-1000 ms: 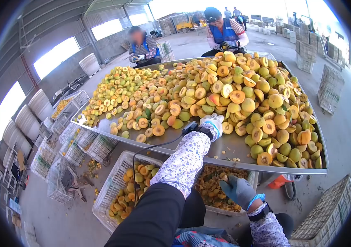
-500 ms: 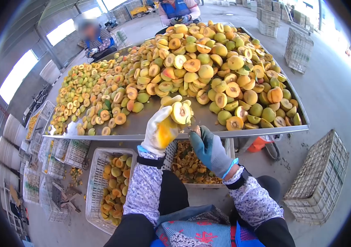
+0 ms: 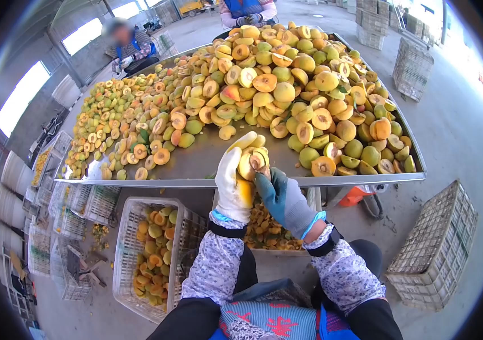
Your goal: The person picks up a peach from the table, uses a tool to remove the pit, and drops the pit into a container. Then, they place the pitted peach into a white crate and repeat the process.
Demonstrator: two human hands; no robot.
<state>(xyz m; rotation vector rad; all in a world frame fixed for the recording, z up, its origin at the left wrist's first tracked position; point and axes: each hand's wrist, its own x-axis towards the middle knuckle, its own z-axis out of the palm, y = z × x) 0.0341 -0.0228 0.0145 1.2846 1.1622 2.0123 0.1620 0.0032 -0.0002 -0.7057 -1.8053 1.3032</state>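
Gloved in white with a yellow stain, my left hand (image 3: 234,182) is wrapped round a halved peach (image 3: 251,161) whose cut face is turned toward my right side. My right hand (image 3: 278,198), in a grey and teal glove, is closed against the peach's cut face; a small brownish part shows at its fingertips, too small to make out. Both hands are over the front edge of a metal table (image 3: 196,164), which bears a large heap of halved peaches (image 3: 264,83).
Below the table are a white crate of peach halves (image 3: 120,255) and a crate of scraps (image 3: 270,226). An upturned crate (image 3: 434,243) stands at right, stacked crates (image 3: 74,215) at left. Two people (image 3: 131,48) (image 3: 248,12) sit across the table.
My left hand has moved right and slightly down with the peach, turning its cut face toward my right hand. My right hand now touches the peach.
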